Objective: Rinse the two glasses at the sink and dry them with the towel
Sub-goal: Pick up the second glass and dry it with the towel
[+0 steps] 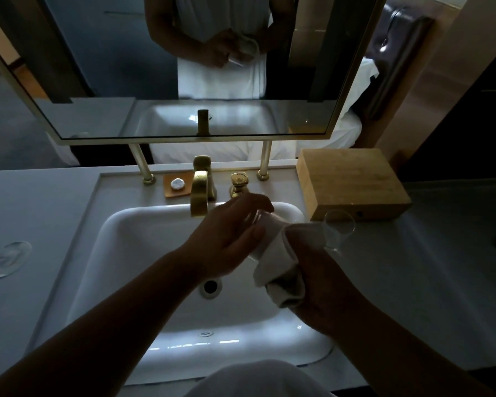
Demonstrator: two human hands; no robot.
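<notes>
Over the white sink [143, 253], my left hand [229, 236] grips a clear glass [259, 222], its fingers wrapped around the outside. My right hand [312, 270] holds a white towel [281, 267] bunched up and pushed against or into that glass; most of the glass is hidden by fingers and cloth. A second clear glass [338, 227] stands upright on the grey counter just right of the basin, in front of the wooden box.
A brass faucet [199, 193] and brass handle [239, 183] stand behind the basin, with a small orange dish [178, 186] beside them. A wooden box [350, 181] sits at the back right. A clear glass tray [7, 259] lies on the left counter. A framed mirror [184, 67] hangs above.
</notes>
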